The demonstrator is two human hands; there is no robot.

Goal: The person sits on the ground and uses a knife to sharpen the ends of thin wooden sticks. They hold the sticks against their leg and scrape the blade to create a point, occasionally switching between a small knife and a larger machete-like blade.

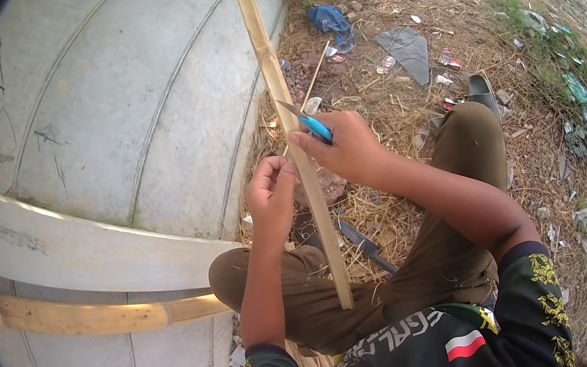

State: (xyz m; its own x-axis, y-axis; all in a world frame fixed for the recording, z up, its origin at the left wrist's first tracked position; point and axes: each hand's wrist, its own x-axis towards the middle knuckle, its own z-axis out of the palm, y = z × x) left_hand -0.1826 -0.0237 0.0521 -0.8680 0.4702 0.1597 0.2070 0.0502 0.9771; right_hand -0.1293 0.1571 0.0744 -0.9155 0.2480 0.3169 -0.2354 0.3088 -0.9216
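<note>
In the head view, we see writing first on the black short-sleeved shirt [409, 366]: large pale block letters cross the chest, partly lost in folds, near a red-and-white patch [465, 345], with yellow ornaments down the sleeves. Dark hand-drawn lines mark the grey concrete wall [149, 114] at left, and a smudged dark marking, too faint for us to read, runs along the pale concrete beam [90, 231] below. Print on the small scraps of litter [449, 59] is too small to make out.

The long, flat, tan bamboo strip [316, 203] slants from the top edge down between our hands, its lower end against the brown trousers [479, 146]. Our right hand [348, 144], on its right, grasps a blue-handled knife [317, 129], the thumb at the strip and the blade lying across it. Our left hand [270, 190] is just beside the strip on its left, fingers curled and thumb near the forefinger. A thin pale stick [317, 76] runs behind the strip toward those fingertips; whether they grip it, we cannot tell. A dark grey flat-bladed tool [361, 240] lies on the straw-strewn ground between our legs.
</note>
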